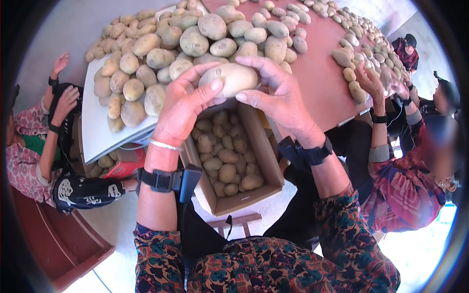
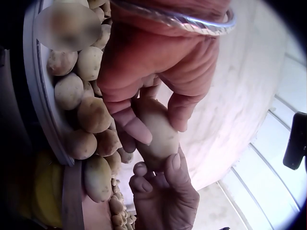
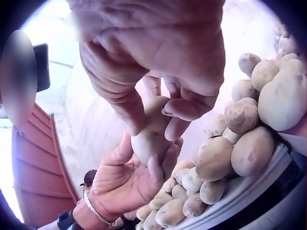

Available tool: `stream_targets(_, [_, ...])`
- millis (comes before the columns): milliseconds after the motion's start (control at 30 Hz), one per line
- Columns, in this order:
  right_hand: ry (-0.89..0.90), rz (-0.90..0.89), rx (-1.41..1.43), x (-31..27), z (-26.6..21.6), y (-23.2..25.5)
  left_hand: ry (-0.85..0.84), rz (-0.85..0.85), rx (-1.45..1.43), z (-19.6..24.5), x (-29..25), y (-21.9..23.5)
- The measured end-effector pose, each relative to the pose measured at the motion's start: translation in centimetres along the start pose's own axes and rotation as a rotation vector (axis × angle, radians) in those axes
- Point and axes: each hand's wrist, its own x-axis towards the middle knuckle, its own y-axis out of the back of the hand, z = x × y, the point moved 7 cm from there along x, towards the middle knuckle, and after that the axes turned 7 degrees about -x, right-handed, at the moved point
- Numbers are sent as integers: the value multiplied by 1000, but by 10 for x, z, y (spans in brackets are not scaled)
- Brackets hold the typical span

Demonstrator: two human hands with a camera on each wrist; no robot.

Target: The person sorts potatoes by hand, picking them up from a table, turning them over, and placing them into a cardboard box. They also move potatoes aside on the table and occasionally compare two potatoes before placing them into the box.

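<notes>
A large pale potato (image 1: 234,79) is held between both hands, above the near edge of the table. The left hand (image 1: 183,100) grips one end, its thumb lying across the potato's near face. At the other end the right hand (image 1: 278,93) holds it between thumb and fingers. In the left wrist view the potato (image 2: 160,132) hangs below the left hand (image 2: 158,72), with the right hand (image 2: 165,203) at its lower end. The right wrist view shows the right hand (image 3: 158,62) over the potato (image 3: 152,136) and the left hand (image 3: 124,179) beneath.
Beyond the hands, a heap of potatoes (image 1: 159,57) covers the white tabletop (image 1: 95,141); more lie on the reddish tabletop (image 1: 322,63). Below the hands stands a cardboard box (image 1: 234,202) with many potatoes in it. Other people (image 1: 410,180) sit on both sides.
</notes>
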Motion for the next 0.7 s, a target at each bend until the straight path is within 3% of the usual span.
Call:
stream_targets(33, [11,-44,-94,-1,1,-3,41,-10,74,-2,0,4])
stream_targets(133, [-35,-85,-8,-5,2,-9,128,-3,165,-6,-1,12])
stream_targets(200, [-53,-86,-32,-8,2,-8,257,-105,272,-9,-5,7])
stream_targets(267, [-172,-122,-73,-12,10,-7,261,-76,345,-10,-9,7])
stream_targets(333, [-170,-126,-100,-14,10,-8,327,-104,580,-16,-8,15])
stream_targets(467, [-320,-206,-271,-22,28,-14,246,-99,816,-12,-13,13])
stream_targets(633, [-402,-332,-538,-34,51,-32,214,-94,752,-16,-13,25])
stream_targets(700, [-505,-496,-594,-48,71,-51,187,-79,770,-10,-14,25])
